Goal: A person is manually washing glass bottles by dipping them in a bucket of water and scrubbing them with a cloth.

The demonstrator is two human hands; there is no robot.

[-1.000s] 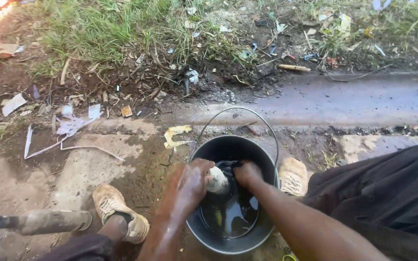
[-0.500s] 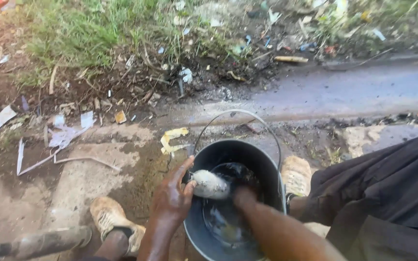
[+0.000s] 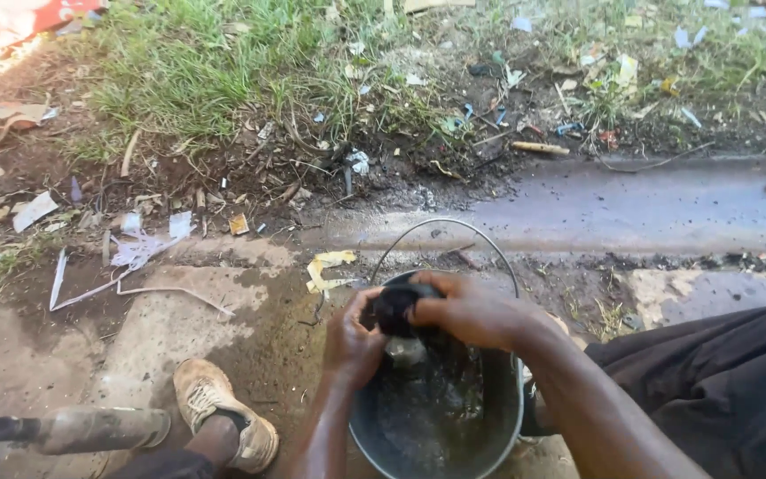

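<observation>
Both sets of our fingers are clamped on a wet black cloth (image 3: 398, 308) bunched crosswise between left hand (image 3: 354, 340) and right hand (image 3: 472, 310), equally near each, just above the dark water in the metal bucket (image 3: 441, 412) between our shoes (image 3: 221, 412).

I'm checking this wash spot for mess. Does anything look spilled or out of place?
Yes: torn paper scraps and litter lie strewn over the wet ground left of the bucket, where both hands hold a dark cloth.
</observation>
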